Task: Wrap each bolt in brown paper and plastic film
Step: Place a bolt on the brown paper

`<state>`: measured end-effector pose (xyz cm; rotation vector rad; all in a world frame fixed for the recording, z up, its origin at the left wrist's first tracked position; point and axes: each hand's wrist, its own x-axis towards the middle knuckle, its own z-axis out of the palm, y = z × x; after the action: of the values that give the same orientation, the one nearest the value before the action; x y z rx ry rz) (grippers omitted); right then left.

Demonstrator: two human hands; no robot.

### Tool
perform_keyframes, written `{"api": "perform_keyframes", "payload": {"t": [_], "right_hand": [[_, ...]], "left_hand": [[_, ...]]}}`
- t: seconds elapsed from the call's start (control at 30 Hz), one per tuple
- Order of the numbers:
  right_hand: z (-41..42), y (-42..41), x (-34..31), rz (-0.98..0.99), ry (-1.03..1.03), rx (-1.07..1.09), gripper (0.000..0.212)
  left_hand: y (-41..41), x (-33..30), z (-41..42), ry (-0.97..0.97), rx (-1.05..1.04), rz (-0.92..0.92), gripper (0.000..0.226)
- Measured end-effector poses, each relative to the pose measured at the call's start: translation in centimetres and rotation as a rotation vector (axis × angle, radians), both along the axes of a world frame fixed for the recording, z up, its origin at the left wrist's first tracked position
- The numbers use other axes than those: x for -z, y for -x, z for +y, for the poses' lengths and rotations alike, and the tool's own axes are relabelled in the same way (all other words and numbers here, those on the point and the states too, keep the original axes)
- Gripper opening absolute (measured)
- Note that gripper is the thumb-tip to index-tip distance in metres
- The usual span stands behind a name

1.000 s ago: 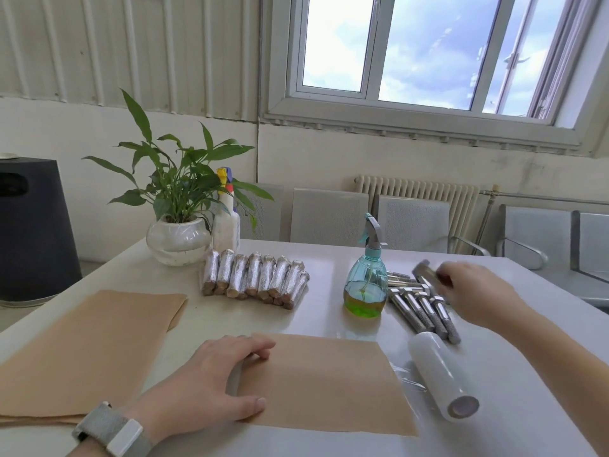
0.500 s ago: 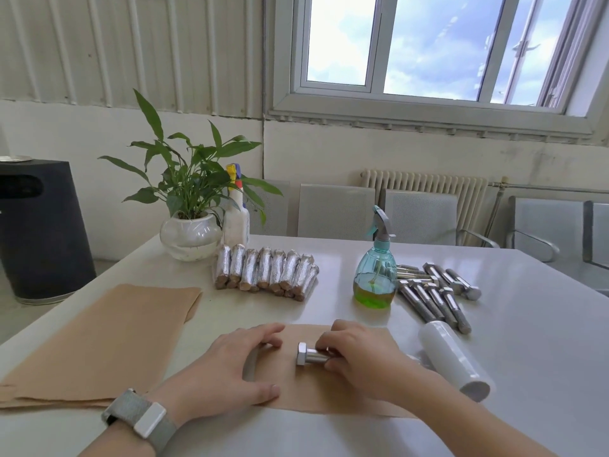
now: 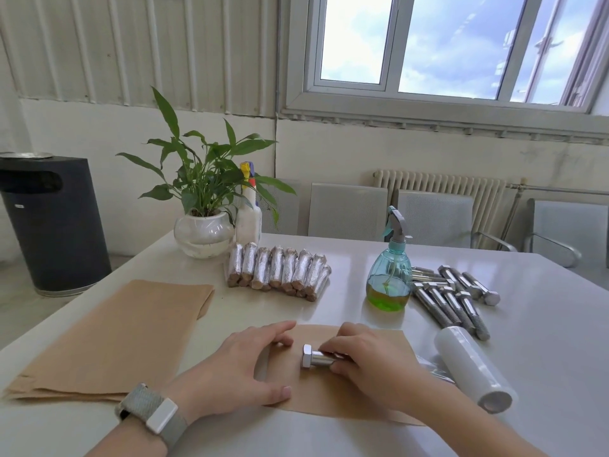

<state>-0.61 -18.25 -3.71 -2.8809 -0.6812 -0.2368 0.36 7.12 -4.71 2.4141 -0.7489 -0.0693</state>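
White table (image 3: pixel 543 341): broad and glossy, it carries everything below.
Paper stack (image 3: pixel 112 331): brown sheets piled at the near left, well apart from the hands.
Paper sheet (image 3: pixel 329 387): a single brown piece lying flat at the near middle, under both hands.
Film roll (image 3: pixel 471 367): clear plastic on a tube, lying just right of the sheet (a loose flap of film spreads beside it).
Spray bottle (image 3: pixel 390 282): teal, with green liquid low inside, upright behind the sheet.
Wrapped bolts (image 3: pixel 280 273): a row of film-covered bundles side by side, left of the bottle.
Bare bolts (image 3: pixel 454 298): a loose pile right of the bottle, behind the roll.
Left hand (image 3: pixel 237 367): fingers straight and spread, palm pressing the sheet's left edge; a grey watch sits on the wrist.
Right hand (image 3: pixel 372 364): fingers curled around a bolt's shank, clamped on it.
Bolt (image 3: pixel 313 357): shiny steel, lying on the sheet with its hex head pointing left, between the hands.
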Motion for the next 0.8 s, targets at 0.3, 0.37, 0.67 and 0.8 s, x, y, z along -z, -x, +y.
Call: {"api": "perform_keyframes", "payload": {"t": [0.3,0.37,0.67,0.8], "right_hand": [[-2.8,-2.0,-4.8,-0.031,-0.532,0.295,0.034],[-5.2,-4.4,-7.2,-0.093,-0.714,0.547,0.051],[-8.9,-11.6,-7.8,0.191,-0.87,0.417,0.06],[-7.8,-13.3,-6.9,0.093,-0.937,0.453,0.036]], "left_hand": [[-0.1,0.1,0.1,0.002,0.009,-0.01,0.086],[-0.1,0.1,0.1,0.005,0.003,-0.006,0.087],[-0.4,0.1,0.1,0.002,0.009,-0.002,0.084],[-0.6,0.1,0.2,0.005,0.013,0.009,0.084]]}}
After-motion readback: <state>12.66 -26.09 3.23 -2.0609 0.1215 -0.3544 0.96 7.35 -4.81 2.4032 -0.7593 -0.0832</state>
